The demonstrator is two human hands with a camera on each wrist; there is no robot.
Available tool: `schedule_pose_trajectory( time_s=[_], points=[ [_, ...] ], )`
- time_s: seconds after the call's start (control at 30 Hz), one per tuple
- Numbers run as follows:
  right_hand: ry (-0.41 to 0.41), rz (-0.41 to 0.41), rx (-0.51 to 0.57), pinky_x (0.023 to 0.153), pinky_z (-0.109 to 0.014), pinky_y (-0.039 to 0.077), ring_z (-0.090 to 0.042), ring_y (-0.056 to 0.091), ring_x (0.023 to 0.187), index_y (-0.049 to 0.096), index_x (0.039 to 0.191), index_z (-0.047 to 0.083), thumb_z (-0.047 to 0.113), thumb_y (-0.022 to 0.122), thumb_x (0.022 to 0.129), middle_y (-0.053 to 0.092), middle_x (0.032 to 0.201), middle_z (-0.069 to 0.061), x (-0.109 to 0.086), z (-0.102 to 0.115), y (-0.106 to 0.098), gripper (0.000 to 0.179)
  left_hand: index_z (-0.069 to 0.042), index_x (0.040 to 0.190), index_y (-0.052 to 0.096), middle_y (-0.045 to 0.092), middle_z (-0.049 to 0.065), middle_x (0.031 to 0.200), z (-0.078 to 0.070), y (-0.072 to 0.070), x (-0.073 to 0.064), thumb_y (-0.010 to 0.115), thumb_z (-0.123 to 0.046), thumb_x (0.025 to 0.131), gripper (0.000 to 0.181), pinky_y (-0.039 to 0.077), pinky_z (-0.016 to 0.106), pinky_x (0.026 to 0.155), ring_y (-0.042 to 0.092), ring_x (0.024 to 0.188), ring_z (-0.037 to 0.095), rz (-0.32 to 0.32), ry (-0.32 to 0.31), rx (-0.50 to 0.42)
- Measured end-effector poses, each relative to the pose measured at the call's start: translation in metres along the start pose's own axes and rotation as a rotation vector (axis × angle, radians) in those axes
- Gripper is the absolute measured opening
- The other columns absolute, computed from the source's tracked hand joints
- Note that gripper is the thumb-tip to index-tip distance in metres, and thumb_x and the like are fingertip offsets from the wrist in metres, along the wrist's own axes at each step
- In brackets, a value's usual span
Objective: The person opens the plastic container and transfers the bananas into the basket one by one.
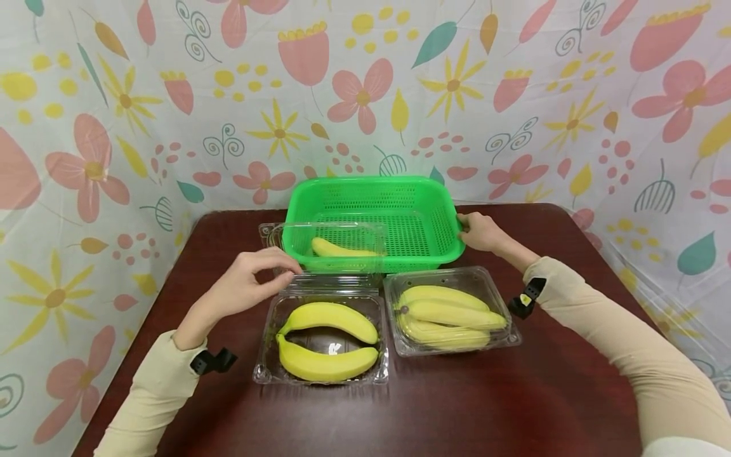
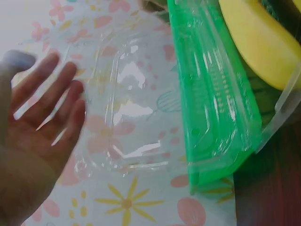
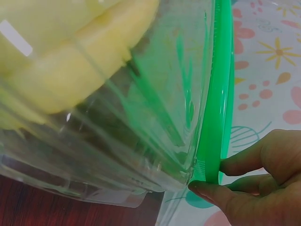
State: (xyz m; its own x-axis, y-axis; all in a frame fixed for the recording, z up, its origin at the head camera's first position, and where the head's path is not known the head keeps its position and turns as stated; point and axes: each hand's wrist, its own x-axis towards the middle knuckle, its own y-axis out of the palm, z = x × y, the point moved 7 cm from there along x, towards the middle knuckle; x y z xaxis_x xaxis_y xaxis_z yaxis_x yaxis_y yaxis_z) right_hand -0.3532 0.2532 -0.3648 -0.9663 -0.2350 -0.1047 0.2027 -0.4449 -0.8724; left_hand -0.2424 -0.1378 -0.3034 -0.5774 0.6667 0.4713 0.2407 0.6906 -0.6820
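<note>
My right hand (image 1: 480, 232) pinches the right rim of a green plastic basket (image 1: 448, 252) between thumb and fingers. One banana (image 1: 337, 249) lies inside the basket, seen through the raised clear lid (image 1: 268, 236) of a plastic box (image 1: 268, 373). Two bananas (image 1: 327, 364) rest in that box, joined at the stem end. Beside the lid, my left hand (image 1: 251, 279) has its fingers loosely extended; the left wrist view shows them apart from the lid with nothing held. To the right stands a closed clear box (image 1: 494, 283) with several bananas (image 1: 442, 311) in it.
The dark reddish table (image 1: 445, 406) carries everything, its near part in front of both boxes. Close behind the basket hangs a flower-patterned curtain (image 1: 365, 139), which also runs along both sides. The closed box stands close to the basket's front right corner.
</note>
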Motion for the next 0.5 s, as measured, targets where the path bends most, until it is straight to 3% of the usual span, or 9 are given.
schedule_pose_trajectory(
  time_s=[0.17,0.3,0.37,0.5],
  points=[
    [0.002,-0.009,0.005,0.051,-0.027,0.034,-0.032,0.054,0.064,0.025,0.138,-0.013,0.003,0.045,0.091,0.04,0.131,-0.036,-0.001,-0.001,0.0,0.054,-0.022,0.106,0.065,0.065,-0.004,0.104,0.009,0.038,-0.001,0.059,-0.022,0.09,0.018,0.05,0.026,0.067,0.056,0.087,0.004,0.334,-0.123,0.027],
    [0.0,-0.005,0.012,0.049,-0.027,0.033,-0.02,0.044,0.048,0.025,0.139,-0.012,0.003,0.044,0.091,0.041,0.131,-0.036,0.0,-0.002,0.001,0.053,-0.018,0.108,0.066,0.065,-0.005,0.105,0.019,0.067,-0.009,0.06,-0.022,0.089,0.02,0.052,0.033,0.079,0.058,0.093,0.007,0.58,-0.233,0.054],
    [-0.002,-0.004,0.012,0.048,-0.027,0.032,-0.016,0.035,0.043,0.025,0.139,-0.011,0.003,0.044,0.091,0.041,0.131,-0.036,0.0,-0.002,0.001,0.054,-0.017,0.108,0.066,0.065,-0.006,0.106,0.024,0.079,-0.015,0.062,-0.021,0.088,0.021,0.051,0.034,0.083,0.058,0.097,0.01,0.669,-0.289,0.068],
    [0.0,-0.007,0.004,0.049,-0.028,0.032,-0.015,0.039,0.046,0.025,0.139,-0.011,0.003,0.044,0.091,0.041,0.131,-0.036,0.0,-0.002,0.001,0.054,-0.015,0.106,0.067,0.066,-0.003,0.102,0.027,0.097,-0.024,0.063,-0.018,0.087,0.019,0.05,0.028,0.081,0.059,0.094,0.01,0.783,-0.366,0.055]
  ],
)
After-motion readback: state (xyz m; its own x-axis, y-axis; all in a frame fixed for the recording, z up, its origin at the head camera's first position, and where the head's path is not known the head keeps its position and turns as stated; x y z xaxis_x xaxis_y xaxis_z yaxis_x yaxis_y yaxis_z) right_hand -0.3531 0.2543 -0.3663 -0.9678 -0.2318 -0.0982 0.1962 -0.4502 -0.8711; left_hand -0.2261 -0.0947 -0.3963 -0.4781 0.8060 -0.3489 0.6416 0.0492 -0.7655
